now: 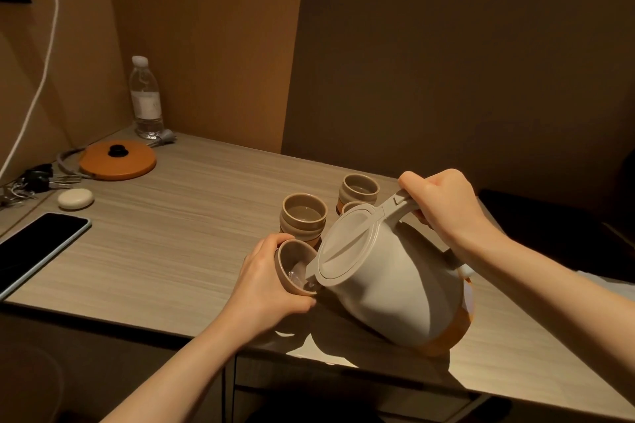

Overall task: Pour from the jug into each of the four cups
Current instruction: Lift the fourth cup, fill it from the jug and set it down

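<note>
Right now the right hand (443,206) grips the handle of the tilted jug (388,282), whose spout sits over the held cup (295,266), where water shows. The left hand (271,282) wraps around that cup, tipped toward the jug. Just behind the jug stand three more cups (304,216), close together on the table (178,233).

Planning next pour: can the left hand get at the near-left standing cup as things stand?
Probably not yet: the left hand grips the tilted cup under the jug spout. The standing cup itself sits unobstructed just beyond.
</note>
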Demonstrator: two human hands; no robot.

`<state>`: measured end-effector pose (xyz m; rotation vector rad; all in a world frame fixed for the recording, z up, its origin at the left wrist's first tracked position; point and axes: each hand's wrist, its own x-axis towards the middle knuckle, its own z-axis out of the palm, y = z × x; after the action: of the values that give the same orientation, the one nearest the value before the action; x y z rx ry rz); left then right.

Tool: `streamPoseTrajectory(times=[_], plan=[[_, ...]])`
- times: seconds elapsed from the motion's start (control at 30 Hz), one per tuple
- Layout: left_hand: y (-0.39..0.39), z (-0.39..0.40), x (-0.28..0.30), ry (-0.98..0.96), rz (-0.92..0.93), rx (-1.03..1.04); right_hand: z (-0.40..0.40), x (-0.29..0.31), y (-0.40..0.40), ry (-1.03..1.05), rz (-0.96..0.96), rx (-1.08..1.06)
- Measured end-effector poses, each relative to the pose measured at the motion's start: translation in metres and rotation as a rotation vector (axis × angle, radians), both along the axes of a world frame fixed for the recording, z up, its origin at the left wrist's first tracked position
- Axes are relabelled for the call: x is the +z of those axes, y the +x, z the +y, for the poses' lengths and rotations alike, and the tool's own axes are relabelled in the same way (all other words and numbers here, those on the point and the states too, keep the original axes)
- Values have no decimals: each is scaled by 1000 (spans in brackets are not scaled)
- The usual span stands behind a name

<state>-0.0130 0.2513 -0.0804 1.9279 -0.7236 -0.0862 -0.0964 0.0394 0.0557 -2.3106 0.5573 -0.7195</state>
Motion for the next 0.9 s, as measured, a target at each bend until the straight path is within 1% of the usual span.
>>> streamPoseTrajectory(times=[0.9], plan=[[4,-1,-8,-4,21,2,4,2,0,1,24,1]])
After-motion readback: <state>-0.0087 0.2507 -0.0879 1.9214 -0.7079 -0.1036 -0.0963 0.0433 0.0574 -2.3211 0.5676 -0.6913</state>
